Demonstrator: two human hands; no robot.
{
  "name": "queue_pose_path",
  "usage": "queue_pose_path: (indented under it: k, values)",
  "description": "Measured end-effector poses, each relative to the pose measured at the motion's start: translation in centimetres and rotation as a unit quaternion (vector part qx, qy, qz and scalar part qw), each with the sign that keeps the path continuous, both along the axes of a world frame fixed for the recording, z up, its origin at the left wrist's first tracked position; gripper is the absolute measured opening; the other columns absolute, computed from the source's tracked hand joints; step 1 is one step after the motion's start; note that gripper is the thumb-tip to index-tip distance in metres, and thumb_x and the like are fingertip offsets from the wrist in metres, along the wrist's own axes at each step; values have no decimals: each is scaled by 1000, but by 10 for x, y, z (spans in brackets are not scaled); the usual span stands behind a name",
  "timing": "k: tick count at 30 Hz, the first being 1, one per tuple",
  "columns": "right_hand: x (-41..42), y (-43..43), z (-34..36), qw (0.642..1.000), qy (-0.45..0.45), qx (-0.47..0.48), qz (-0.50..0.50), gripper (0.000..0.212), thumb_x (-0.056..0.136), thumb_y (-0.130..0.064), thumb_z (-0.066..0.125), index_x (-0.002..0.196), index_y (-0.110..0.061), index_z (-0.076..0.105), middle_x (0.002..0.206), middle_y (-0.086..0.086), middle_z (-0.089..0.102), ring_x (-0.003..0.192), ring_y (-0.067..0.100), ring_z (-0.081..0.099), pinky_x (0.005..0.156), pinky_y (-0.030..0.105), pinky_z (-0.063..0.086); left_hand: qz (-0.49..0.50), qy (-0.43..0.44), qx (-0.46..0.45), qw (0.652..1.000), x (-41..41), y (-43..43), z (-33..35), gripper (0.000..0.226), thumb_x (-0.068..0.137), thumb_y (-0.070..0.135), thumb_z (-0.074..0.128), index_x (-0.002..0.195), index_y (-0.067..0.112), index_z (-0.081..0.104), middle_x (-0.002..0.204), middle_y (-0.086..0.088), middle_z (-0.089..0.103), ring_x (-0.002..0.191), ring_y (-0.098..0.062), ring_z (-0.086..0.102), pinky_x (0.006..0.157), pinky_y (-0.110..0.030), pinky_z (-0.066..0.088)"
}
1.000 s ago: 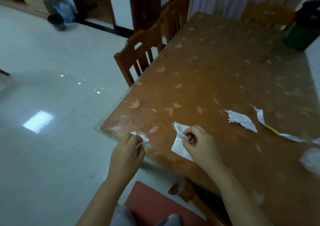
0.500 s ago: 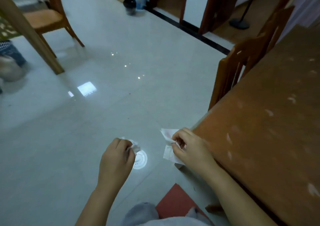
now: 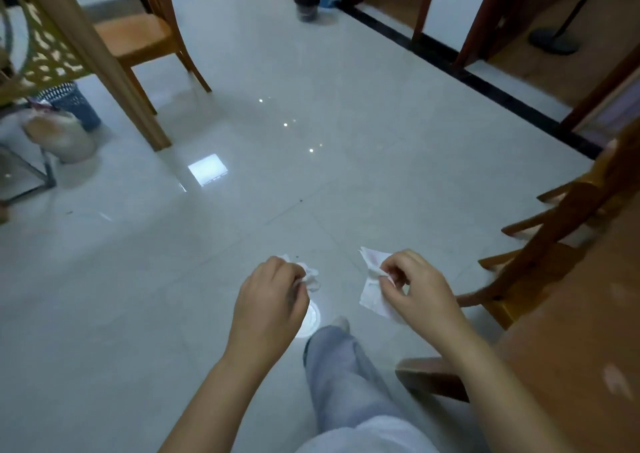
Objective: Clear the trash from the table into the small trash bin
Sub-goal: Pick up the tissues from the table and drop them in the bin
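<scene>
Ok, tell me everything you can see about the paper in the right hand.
The paper is a white scrap, thin and creased like tissue, with ragged, torn-looking edges and a faint pinkish tint near its top. The right hand pinches it at one side between thumb and fingertips, so it hangs loosely in the air above the floor, one corner pointing up and the rest drooping below the fingers. Nothing else touches it.

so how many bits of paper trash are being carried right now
2. A small crumpled paper scrap is pinched in the left hand; a larger flat paper piece hangs from the right hand. More could be hidden inside the closed fingers.
</scene>
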State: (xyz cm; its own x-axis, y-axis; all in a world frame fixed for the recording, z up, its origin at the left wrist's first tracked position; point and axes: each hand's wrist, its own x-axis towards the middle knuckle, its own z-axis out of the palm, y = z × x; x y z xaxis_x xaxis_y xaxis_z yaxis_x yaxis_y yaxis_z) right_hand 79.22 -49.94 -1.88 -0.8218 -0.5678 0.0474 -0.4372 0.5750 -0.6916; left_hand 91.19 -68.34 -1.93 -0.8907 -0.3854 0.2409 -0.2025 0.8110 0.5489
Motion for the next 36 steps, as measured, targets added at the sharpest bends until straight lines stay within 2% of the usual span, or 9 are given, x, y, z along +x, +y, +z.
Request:
queue_pose_path:
  k: [5, 13, 16, 20, 22, 25, 28, 33, 36]
  values:
    - [-89, -43, 1, 998, -14, -33, -44, 24, 73, 0, 61, 71, -21, 51, 71, -6, 49, 66, 12, 48, 60, 17, 36, -39, -15, -6, 999, -98, -43, 14, 16, 77, 23, 45, 78, 12, 57, 77, -5, 58, 73, -27, 59, 62, -33, 42]
    - [-213, -51, 16, 987, 9, -28, -156, 22, 73, 1, 62, 71, -19, 52, 70, -3, 50, 64, 11, 48, 59, 15, 35, -135, 8, 2, 991, -258, -76, 21, 15, 78, 22, 48, 77, 11, 58, 75, -3, 57, 70, -21, 56, 62, -24, 38]
    - [-248, -60, 13, 979, 10, -34, -200, 22, 72, 1, 62, 70, -19, 51, 70, -4, 50, 66, 13, 48, 59, 18, 36, -181, -6, 9, 983, -313, -89, 12, 18, 78, 24, 47, 77, 11, 60, 77, -4, 59, 71, -25, 60, 62, -29, 44]
    - [-299, -83, 7, 972, 4, -21, -232, 18, 74, -1, 61, 72, -17, 53, 71, -5, 51, 67, 14, 49, 61, 23, 40, -206, -14, 16, 978, -395, -113, 4, 12, 78, 19, 54, 75, 10, 60, 77, -5, 61, 71, -27, 61, 62, -24, 41]
    - [-337, -101, 8, 968, 11, -8, -249, 18, 75, -2, 61, 71, -18, 53, 70, -7, 49, 67, 12, 49, 60, 21, 39, -217, -2, 23, 976, -442, -135, 1, 3, 75, 13, 61, 75, 11, 60, 80, -4, 63, 76, -25, 61, 64, -20, 37]
    - [-401, -132, 17, 965, 27, 5, -259, 17, 75, -4, 61, 72, -18, 52, 69, -10, 46, 66, 9, 47, 58, 14, 35, -232, -1, 25, 972, -509, -174, -3, 14, 80, 25, 54, 76, 12, 59, 84, -2, 65, 79, -18, 58, 66, -21, 40]
    - [-457, -156, 31, 961, 44, 1, -272, 15, 76, -4, 60, 73, -16, 51, 69, -9, 46, 64, 10, 47, 57, 18, 36, -242, -8, 27, 970, -572, -201, -1, 15, 80, 24, 55, 76, 12, 61, 81, -1, 63, 76, -15, 55, 64, -17, 36]
    - [-529, -157, 30, 947, 47, 15, -317, 26, 77, -6, 62, 71, -24, 45, 69, -11, 45, 65, 11, 47, 54, 16, 36, -298, -11, 27, 954, -683, -193, 9, 10, 79, 9, 70, 76, 12, 60, 81, -3, 63, 69, -21, 59, 59, -32, 47]
    - [-564, -135, 23, 933, 21, 18, -358, 16, 78, -6, 63, 75, -17, 52, 72, -6, 50, 64, 10, 50, 56, 21, 42, -338, -7, 31, 941, -738, -171, 13, 11, 78, 8, 70, 78, 12, 60, 79, -2, 61, 67, -19, 56, 58, -32, 46]
